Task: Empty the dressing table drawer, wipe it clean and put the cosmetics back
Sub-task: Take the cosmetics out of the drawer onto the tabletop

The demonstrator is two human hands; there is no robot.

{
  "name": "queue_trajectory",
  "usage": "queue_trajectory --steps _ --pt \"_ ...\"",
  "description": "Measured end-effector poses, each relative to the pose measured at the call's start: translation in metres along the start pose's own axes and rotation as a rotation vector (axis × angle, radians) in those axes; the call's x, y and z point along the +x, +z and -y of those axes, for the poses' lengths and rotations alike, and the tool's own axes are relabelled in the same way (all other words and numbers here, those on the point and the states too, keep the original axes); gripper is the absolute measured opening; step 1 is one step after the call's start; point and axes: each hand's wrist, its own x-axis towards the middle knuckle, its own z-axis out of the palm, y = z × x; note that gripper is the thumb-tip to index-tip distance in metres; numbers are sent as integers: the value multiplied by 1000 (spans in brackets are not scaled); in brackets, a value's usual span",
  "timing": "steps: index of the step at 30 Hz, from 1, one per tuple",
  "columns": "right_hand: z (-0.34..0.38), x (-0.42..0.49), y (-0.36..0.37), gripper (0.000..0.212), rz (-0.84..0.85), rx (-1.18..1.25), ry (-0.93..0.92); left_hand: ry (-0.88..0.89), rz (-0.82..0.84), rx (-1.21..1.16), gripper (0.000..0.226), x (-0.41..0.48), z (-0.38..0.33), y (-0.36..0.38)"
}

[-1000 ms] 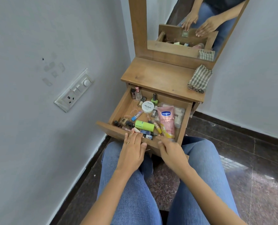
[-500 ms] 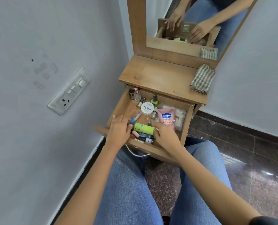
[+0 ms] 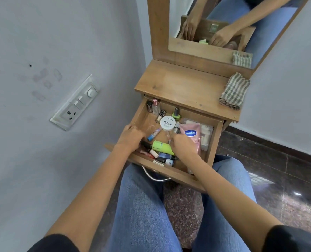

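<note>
Two labels read clearly inside the open wooden drawer point(image 3: 214, 142).
The round white plastic jar point(image 3: 167, 123), toward 12 o'clock in the drawer, bears "ZUDIO" and "NAIL POLISH" on its lid, with a smaller line beneath too fine to read. At its 3 o'clock, the pink squeeze tube point(image 3: 191, 133) shows a blue "Vaseline" badge and the letters "Hya"; the right hand point(image 3: 184, 147) covers the rest. Print on the lime-green bottle point(image 3: 162, 145) is illegible.

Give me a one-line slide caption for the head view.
Left hand and right hand reach into the open drawer of cosmetics; a striped cloth lies on the tabletop.
</note>
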Motion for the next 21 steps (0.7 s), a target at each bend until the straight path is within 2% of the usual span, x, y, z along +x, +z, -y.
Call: queue_trajectory --steps 6,10,13,17,19,21 --pt "15 16 -1 19 4 -67 49 24 54 108 28 6 3 9" --pt "20 23 -5 22 49 -122 126 38 16 108 23 7 2 9" --pt "22 28 -7 27 85 -190 139 13 -21 -83 21 5 6 6" --pt "23 31 -6 26 52 -181 111 -113 -167 -374 28 -7 6 -1" --pt "20 29 -6 18 -10 -118 53 -205 -272 -597 28 -11 4 -2" --pt "14 26 -5 18 -94 60 -29 -277 -398 -851 25 -11 1 -8"
